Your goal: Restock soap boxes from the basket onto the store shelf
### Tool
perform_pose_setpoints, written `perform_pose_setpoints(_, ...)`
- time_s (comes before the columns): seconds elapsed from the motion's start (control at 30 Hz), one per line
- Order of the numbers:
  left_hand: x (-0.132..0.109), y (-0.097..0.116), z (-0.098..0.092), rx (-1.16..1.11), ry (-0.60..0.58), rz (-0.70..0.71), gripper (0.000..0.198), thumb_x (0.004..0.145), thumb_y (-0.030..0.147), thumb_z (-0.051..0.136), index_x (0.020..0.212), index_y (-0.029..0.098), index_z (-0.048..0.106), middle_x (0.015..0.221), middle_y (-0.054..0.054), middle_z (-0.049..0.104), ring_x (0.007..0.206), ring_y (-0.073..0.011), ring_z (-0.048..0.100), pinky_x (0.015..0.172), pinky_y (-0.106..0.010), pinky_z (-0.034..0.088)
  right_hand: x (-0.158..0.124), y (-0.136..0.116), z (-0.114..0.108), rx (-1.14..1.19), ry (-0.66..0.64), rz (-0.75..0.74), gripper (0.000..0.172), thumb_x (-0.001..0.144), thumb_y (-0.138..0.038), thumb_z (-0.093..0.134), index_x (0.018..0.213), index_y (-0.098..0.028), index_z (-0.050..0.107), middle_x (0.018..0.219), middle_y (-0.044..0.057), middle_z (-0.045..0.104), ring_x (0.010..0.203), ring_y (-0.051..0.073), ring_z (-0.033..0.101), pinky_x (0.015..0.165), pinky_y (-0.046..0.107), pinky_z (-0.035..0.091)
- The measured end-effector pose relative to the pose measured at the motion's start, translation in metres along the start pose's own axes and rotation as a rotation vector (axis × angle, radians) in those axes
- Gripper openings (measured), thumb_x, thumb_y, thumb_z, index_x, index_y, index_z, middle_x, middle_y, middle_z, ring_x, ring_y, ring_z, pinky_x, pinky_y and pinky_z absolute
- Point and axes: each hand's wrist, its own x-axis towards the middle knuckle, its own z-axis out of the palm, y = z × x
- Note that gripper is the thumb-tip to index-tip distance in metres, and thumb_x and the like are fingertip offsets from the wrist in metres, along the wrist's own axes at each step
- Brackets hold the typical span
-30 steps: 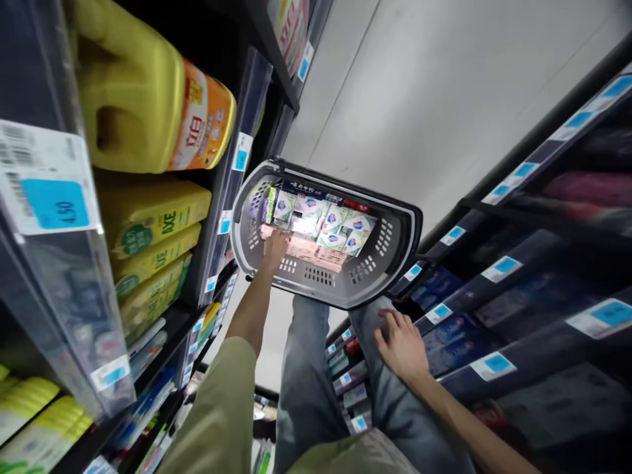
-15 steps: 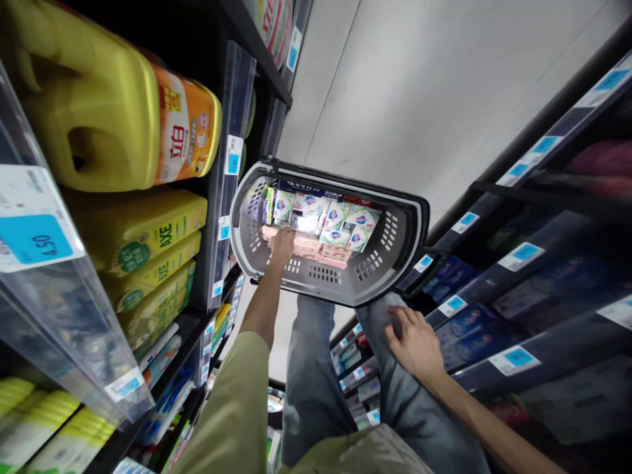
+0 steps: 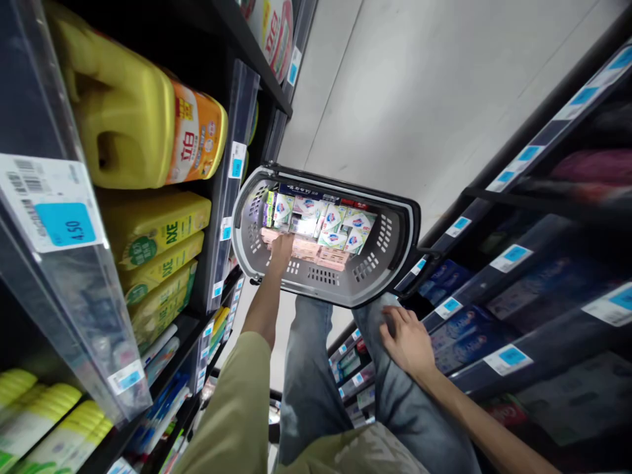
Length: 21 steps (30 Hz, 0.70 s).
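Observation:
Below me is a grey shopping basket with slotted walls and a black rim. Inside it lie white-and-green soap boxes, with pale pink boxes along the near side. My left hand reaches over the near rim, down at the left end of the pink boxes. Its fingertips point away and are hard to make out, so I cannot see whether they grip a box. On my knee in blue jeans rests my right hand, fingers apart, holding nothing.
On the left, shelves carry a big yellow detergent jug and yellow AXE bottles, behind clear price rails. The right-hand shelf runs close beside my right arm. Grey floor stretches beyond the basket.
The view has shifted slightly, so the left shelf goods appear farther right and the basket's right end a little farther left. Both hands keep nearly the same places.

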Motion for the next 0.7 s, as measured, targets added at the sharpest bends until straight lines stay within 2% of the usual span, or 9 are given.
perform_pose_setpoints(0.23, -0.025, -0.016, -0.017, -0.016, -0.017, 0.05, 0.03, 0.095, 0.009, 0.043, 0.114, 0.009, 0.066, 0.111, -0.02, 0.071, 0.109, -0.0296, 0.068, 0.095, -0.039, 0.052, -0.007, 0.0, 0.009, -0.034, 0.028, -0.012, 0.024, 0.094, -0.025, 0.046, 0.111, -0.018, 0.061, 0.114, 0.009, 0.068, 0.108, 0.028, 0.056, 0.087, 0.039, 0.042)
perform_pose_setpoints(0.47, -0.092, -0.043, -0.034, -0.121, 0.007, 0.166, 0.023, 0.098, 0.017, 0.045, 0.11, 0.013, 0.064, 0.115, -0.014, 0.069, 0.109, -0.0237, 0.064, 0.1, -0.034, 0.048, -0.019, -0.006, 0.016, -0.072, -0.006, -0.03, 0.026, 0.094, -0.026, 0.045, 0.112, -0.016, 0.062, 0.116, 0.013, 0.067, 0.111, 0.031, 0.054, 0.087, 0.04, 0.041)
perform_pose_setpoints(0.57, -0.131, -0.034, -0.034, -0.206, 0.027, 0.225, 0.02, 0.096, 0.016, 0.048, 0.105, 0.014, 0.065, 0.11, -0.012, 0.07, 0.104, -0.0222, 0.065, 0.098, -0.033, 0.049, -0.025, -0.011, 0.019, -0.084, -0.02, -0.05, 0.03, 0.095, -0.026, 0.044, 0.115, -0.013, 0.062, 0.12, 0.016, 0.066, 0.115, 0.033, 0.053, 0.091, 0.043, 0.04)
perform_pose_setpoints(0.7, -0.187, 0.008, -0.025, -0.353, 0.095, 0.283, 0.019, 0.092, 0.014, 0.049, 0.099, 0.014, 0.067, 0.102, -0.012, 0.071, 0.096, -0.0223, 0.066, 0.092, -0.034, 0.052, -0.035, -0.02, 0.019, -0.047, -0.096, -0.042, 0.035, 0.095, -0.026, 0.042, 0.12, -0.01, 0.06, 0.126, 0.02, 0.063, 0.121, 0.036, 0.049, 0.099, 0.047, 0.036)
